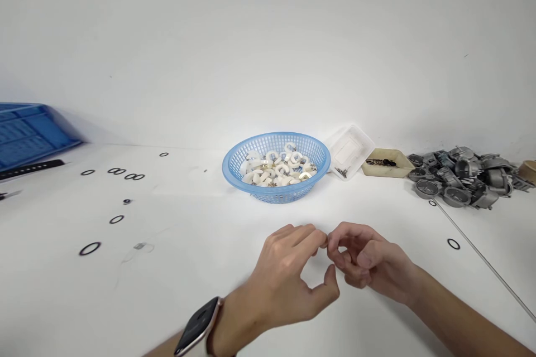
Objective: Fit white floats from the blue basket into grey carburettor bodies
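Note:
My left hand point(288, 270) reaches in over the white table, back of the hand up, a watch point(200, 326) on its wrist. Its fingers bend forward and the thumb stands well apart from them. Facing it, my right hand point(371, 259) has loosely curled fingers, with the thumb apart from the index finger. The fingertips of both hands meet or nearly meet; anything tiny between them is hidden. Just beyond the hands stands a blue plastic basket point(274, 197), holding many white ring-shaped plastic parts point(281, 169) with small metal pieces.
Right of the basket are a tilted white tray point(355, 148) with small metal pins, a cream tray point(387, 172) of dark bits, and a pile of grey metal housings point(464, 173). Black rings point(90, 248) lie scattered leftward. A blue crate point(33, 134) sits far left.

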`<state>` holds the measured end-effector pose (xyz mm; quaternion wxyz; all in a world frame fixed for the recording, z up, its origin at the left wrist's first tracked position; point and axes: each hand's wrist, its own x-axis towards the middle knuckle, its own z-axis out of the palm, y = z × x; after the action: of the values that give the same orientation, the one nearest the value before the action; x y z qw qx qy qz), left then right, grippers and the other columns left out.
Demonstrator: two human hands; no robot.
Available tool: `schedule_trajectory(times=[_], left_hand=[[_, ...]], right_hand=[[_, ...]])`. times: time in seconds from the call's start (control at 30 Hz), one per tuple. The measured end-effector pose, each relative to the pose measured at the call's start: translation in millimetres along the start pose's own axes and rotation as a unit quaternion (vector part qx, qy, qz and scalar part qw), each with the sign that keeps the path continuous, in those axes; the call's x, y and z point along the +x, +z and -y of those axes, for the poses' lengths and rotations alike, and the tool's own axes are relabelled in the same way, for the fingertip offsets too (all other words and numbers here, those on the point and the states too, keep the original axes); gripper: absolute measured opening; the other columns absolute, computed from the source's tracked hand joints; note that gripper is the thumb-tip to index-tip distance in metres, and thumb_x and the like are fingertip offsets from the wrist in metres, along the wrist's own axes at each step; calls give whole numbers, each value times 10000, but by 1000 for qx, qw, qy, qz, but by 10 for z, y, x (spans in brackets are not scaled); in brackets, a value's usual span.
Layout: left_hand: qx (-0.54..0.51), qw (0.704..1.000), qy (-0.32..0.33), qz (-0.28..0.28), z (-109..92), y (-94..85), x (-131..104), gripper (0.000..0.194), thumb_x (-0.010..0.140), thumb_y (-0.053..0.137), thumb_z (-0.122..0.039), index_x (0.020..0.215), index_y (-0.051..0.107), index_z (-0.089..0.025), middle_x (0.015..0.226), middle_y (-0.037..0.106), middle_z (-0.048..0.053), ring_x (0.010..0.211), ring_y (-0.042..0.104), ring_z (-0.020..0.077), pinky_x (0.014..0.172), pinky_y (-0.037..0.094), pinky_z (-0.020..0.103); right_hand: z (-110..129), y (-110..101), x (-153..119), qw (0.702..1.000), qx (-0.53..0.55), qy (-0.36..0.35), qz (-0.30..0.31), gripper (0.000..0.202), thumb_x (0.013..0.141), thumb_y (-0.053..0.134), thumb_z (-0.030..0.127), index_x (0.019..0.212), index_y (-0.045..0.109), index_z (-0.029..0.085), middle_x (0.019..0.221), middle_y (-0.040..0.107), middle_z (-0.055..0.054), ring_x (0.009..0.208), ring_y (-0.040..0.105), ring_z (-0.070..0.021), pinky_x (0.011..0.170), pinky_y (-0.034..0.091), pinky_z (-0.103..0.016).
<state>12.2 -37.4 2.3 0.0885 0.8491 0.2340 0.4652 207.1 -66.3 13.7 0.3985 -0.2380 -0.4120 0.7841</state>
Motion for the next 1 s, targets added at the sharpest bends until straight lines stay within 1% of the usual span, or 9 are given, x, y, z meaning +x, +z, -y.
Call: schedule_trajectory(times=[0.13,0.33,0.53,0.73,1.0], left_hand=[[-2,1000,5,1,-5,-1,4,75,754,575,-172,789,519,-207,625,476,-62,528,418,106,513,375,251],[3,1000,-1,8,-12,2,12,69,760,573,-182,787,516,-207,628,469,-63,528,413,106,511,375,256],[0,1000,9,5,-21,-5,20,83,763,574,-176,783,502,-210,626,461,-69,530,397,103,509,365,250],[1,1000,6,13,-14,-7,5,62,774,567,-181,788,513,-209,623,471,-62,526,422,109,514,371,258],[2,1000,11,12,-9,0,11,66,772,565,-171,784,511,-207,623,470,-63,527,410,106,511,369,258]], right_hand=[[-3,-6,6,1000,-4,-1,3,387,638,566,102,980,735,169,861,572,1,509,283,-38,474,191,-227],[3,6,-6,1000,-8,1,-2,379,639,568,105,971,737,173,857,573,1,507,279,-39,472,192,-227],[8,1,2,1000,-11,5,-8,376,634,570,103,964,736,173,858,574,-3,514,281,-45,474,188,-234],[5,-9,6,1000,-14,1,-4,378,644,574,109,979,737,170,856,573,-3,511,287,-43,474,194,-230],[-1,-17,3,1000,-15,4,-9,371,646,573,108,976,734,165,853,571,-3,511,285,-43,478,193,-234]])
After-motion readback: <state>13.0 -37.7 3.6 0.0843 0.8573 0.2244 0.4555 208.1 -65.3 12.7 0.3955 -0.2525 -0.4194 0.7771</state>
